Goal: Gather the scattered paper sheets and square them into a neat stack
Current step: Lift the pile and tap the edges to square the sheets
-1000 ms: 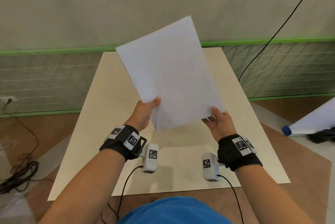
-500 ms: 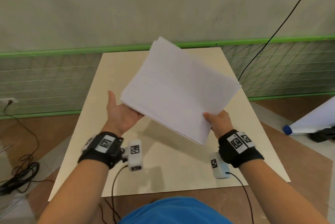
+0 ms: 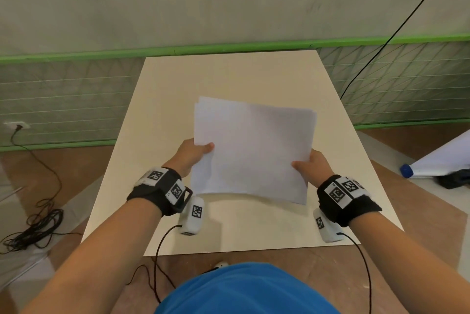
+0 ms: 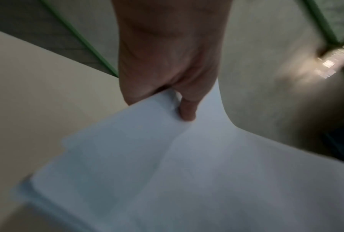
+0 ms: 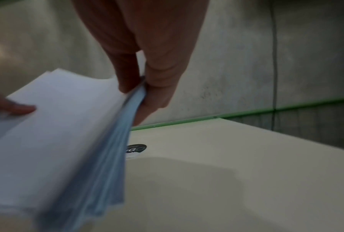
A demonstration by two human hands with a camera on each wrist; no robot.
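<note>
The paper stack spans sideways between both grips, above the table; the left hand pinches its left edge, the right hand its right. Its far corners look fanned; squaring likely needs an edge tapped down.

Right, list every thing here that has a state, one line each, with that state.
paper stack: held above the table, sheet edges not fully flush
left hand: grips the stack's left edge, thumb on top
right hand: pinches the stack's right edge, thumb on top
table: bare where visible, stack's shadow on it
sticker: flat on the table, partly hidden by the stack
</note>
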